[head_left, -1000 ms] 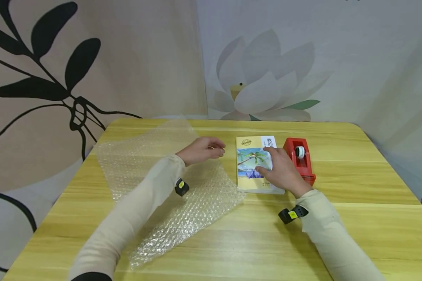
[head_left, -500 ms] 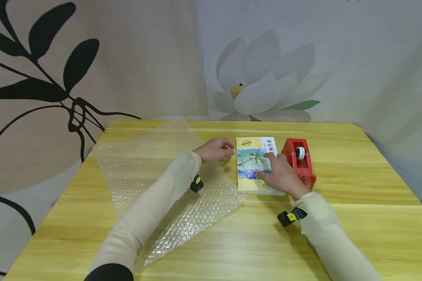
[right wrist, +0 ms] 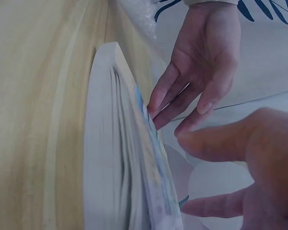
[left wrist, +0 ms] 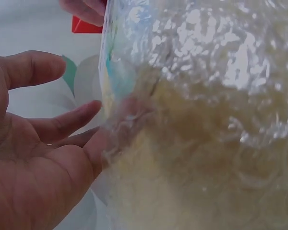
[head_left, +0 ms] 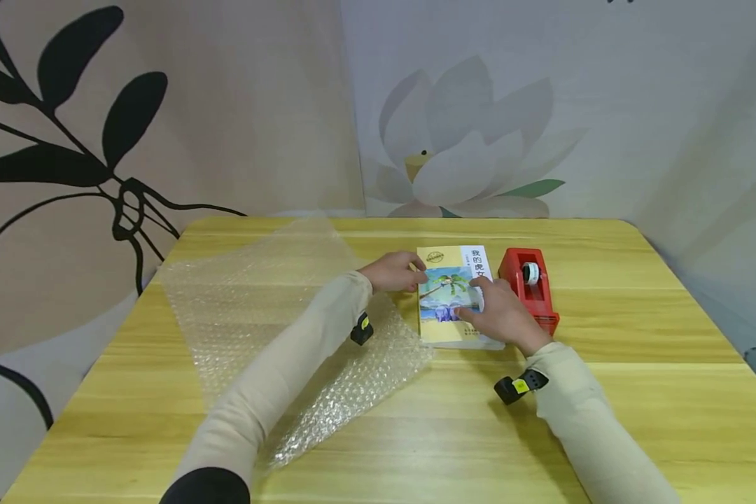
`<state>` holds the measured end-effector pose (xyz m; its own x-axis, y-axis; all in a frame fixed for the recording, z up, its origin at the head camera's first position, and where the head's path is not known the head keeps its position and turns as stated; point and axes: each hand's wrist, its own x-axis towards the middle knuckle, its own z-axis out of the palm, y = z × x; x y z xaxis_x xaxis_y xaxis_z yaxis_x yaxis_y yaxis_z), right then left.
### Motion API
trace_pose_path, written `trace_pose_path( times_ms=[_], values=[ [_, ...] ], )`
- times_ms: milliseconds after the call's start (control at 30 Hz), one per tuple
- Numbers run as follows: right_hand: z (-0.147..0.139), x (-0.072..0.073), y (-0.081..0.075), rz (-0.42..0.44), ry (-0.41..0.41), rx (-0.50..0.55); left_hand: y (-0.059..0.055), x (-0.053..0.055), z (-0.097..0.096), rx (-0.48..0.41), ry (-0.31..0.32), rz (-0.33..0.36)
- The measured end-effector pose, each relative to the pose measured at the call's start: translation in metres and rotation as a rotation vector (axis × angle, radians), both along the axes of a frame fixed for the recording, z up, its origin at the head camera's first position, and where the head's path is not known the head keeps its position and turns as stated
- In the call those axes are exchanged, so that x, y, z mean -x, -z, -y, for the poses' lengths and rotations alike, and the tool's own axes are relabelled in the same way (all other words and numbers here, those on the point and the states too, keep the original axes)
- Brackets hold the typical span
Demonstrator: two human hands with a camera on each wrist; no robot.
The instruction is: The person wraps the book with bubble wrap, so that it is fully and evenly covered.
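A paperback book (head_left: 447, 329) with a yellow cover and a palm-tree picture lies flat on the wooden table. At its left edge is my left hand (head_left: 393, 271), fingers loosely bent, fingertips right at the cover's edge. My right hand (head_left: 504, 315) reaches over the book's right side, thumb and forefinger spread apart above the cover. In the right wrist view the book's page block (right wrist: 103, 143) shows side-on, with the thumb (right wrist: 216, 143) close by the cover. A sheet of bubble wrap (head_left: 378, 364) lies under my left forearm, its corner by the book's lower left.
A red tape dispenser (head_left: 538, 301) with a roll of white tape (head_left: 530, 273) stands just right of the book. Behind the table (head_left: 630, 413) hangs a backdrop printed with a lotus flower and dark leaves.
My left hand has moved right, from over the bubble wrap to the book's left edge. The wrap's near corner has shifted right. My right hand has stayed over the book.
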<state>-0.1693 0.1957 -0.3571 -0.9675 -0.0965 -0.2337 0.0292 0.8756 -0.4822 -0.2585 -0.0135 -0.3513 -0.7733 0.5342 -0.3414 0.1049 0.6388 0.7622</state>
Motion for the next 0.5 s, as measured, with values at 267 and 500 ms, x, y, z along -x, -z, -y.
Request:
trace_pose_path(
  times_ms=[267,500],
  values=[
    [0.002,0.001,0.001,0.011,0.022,-0.006,0.004,-0.002,-0.010,0.023,-0.063,-0.021],
    [0.003,0.005,0.004,-0.018,0.003,-0.023,0.006,-0.004,-0.020,-0.155,-0.266,0.124]
  ],
)
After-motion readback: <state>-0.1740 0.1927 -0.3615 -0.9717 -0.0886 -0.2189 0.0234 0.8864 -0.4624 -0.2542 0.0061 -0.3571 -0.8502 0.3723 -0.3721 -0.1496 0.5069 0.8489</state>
